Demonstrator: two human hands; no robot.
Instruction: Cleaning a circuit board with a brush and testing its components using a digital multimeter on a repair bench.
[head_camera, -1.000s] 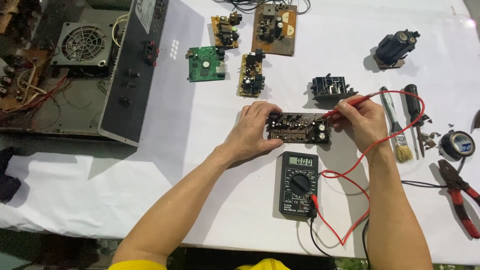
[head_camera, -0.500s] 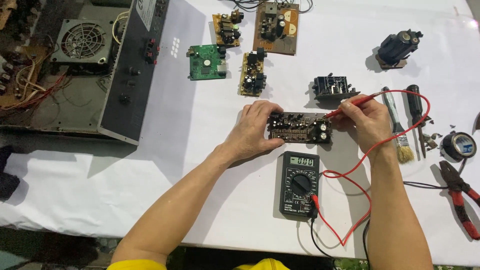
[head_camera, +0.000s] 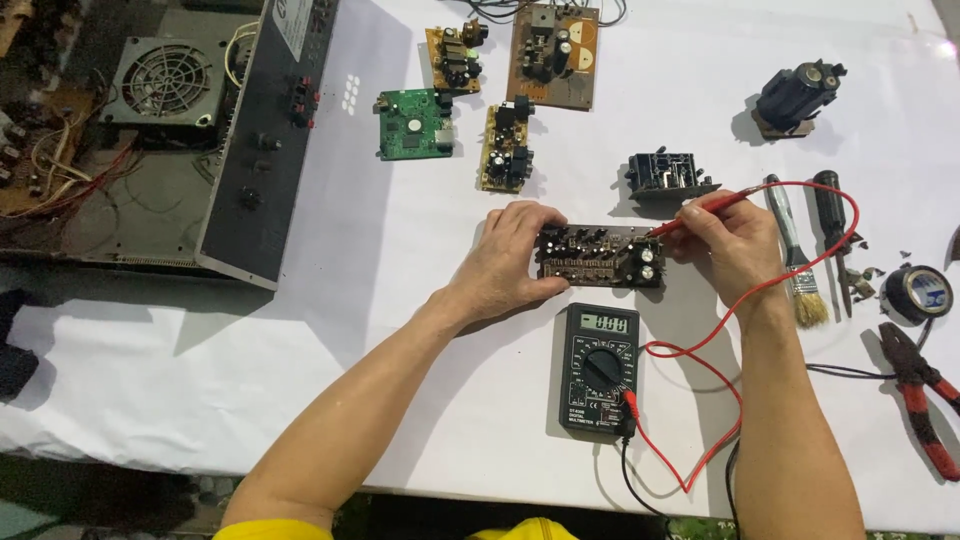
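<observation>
White cloth (head_camera: 420, 400) is covering the whole table, creased and hanging over the near edge, where a strip of dark ground is showing; the room beyond is lying outside the view. At far left an opened amplifier chassis (head_camera: 170, 150) is running off the frame, so its left part is cut away; its fan grille (head_camera: 160, 80) and tangled wires are sitting inside the open case, the wiring too dense to sort out. At the right edge a roll of dark tape (head_camera: 920, 292) and red-handled pliers (head_camera: 925, 400) are lying near the border, the pliers partly cropped.

The left hand (head_camera: 515, 258) is pressing its curled fingers around the left end of a brown circuit board (head_camera: 598, 257), which is lying flat at mid-table just beyond a black multimeter (head_camera: 598, 368); the thumb is hidden under the palm. The right hand (head_camera: 725, 245) is pinching a red probe (head_camera: 700, 212), its tip touching the board's far right corner; whether a black probe is also in that hand cannot be told, since the fingers are covering it. A red lead (head_camera: 800, 270) is looping from the probe round the wrist to the meter; a black lead is dropping off the near edge.

Farther off, a green board (head_camera: 412, 124), three brown boards, a black module (head_camera: 668, 174) and a dark capacitor block (head_camera: 795, 95) are lying well apart; a brush (head_camera: 795, 260) and a screwdriver (head_camera: 830, 235) are lying just right of the right hand.
</observation>
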